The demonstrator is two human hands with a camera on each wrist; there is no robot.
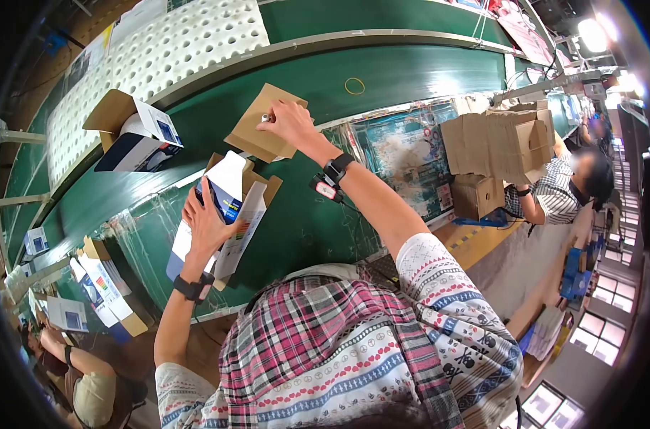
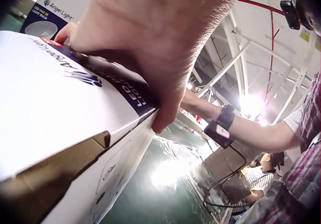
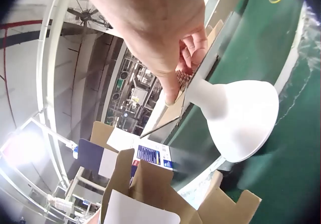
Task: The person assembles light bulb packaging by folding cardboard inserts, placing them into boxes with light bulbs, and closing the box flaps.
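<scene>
My left hand grips a white and dark-blue light bulb box, fingers and thumb spread over its sides. The box's upper end stands open, with brown inner flaps sticking up. Above and to the right of it, my right hand pinches the metal screw base of a white bulb. That base pokes through a brown cardboard piece; the wide white bulb head hangs beneath the cardboard.
Another open box with a white bulb inside stands at upper left, near a white perforated tray. A yellow band lies on the green conveyor. Brown cardboard is stacked right; people work at both sides.
</scene>
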